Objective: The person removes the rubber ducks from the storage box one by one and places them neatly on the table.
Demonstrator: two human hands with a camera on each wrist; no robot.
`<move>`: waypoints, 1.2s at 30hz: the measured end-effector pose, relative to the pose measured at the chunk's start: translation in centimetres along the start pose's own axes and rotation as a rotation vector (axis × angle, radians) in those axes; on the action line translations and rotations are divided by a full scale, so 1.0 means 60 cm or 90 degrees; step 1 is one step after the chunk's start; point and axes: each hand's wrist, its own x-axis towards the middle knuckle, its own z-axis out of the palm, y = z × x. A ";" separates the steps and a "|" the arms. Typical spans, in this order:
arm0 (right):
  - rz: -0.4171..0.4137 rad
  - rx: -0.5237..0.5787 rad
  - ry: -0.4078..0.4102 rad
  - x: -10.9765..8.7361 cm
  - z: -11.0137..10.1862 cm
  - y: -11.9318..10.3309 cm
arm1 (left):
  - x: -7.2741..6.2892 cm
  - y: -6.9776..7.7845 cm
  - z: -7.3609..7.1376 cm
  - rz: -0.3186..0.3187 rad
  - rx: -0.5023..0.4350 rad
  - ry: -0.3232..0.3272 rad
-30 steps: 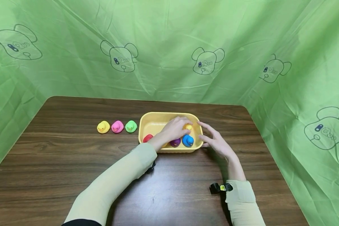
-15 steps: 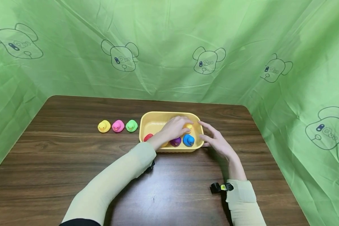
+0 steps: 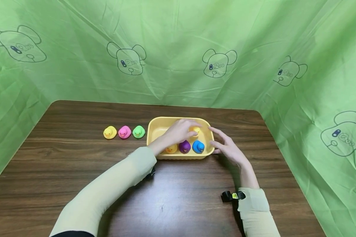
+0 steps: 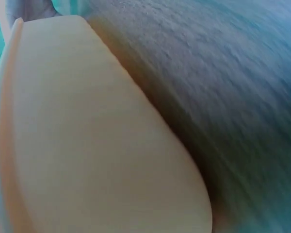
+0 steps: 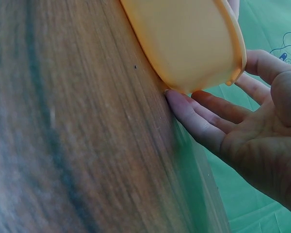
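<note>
In the head view, a yellow plastic tub [image 3: 158, 126] stands toward the back of the table. My left hand [image 3: 179, 130] reaches into it from the front left and pinches a yellow rubber duck [image 3: 197, 130] between thumb and fingers at the right end. Along the tub's front wall are another yellow duck [image 3: 171, 149], a purple duck [image 3: 185, 146] and a blue duck [image 3: 198, 146]. My right hand [image 3: 226, 148] has its fingers spread against the tub's right end. In the right wrist view, those fingertips [image 5: 177, 99] touch the tub wall [image 5: 194, 43]. The left wrist view shows only the tub's outside [image 4: 97, 121] closely.
Left of the tub, a yellow duck [image 3: 110, 132], a pink duck [image 3: 124, 132] and a green duck [image 3: 138, 132] stand in a row on the brown wooden table [image 3: 77, 158]. Green cloth [image 3: 172, 82] with printed bear heads hangs behind the table and at its sides.
My left hand and the yellow duck in it have shifted slightly up and left in the head view. The forearm now covers a red duck that showed earlier. The right hand stays in place.
</note>
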 end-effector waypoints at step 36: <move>-0.003 0.005 0.009 0.001 -0.002 0.006 | -0.151 -0.054 -0.151 0.012 -0.001 0.063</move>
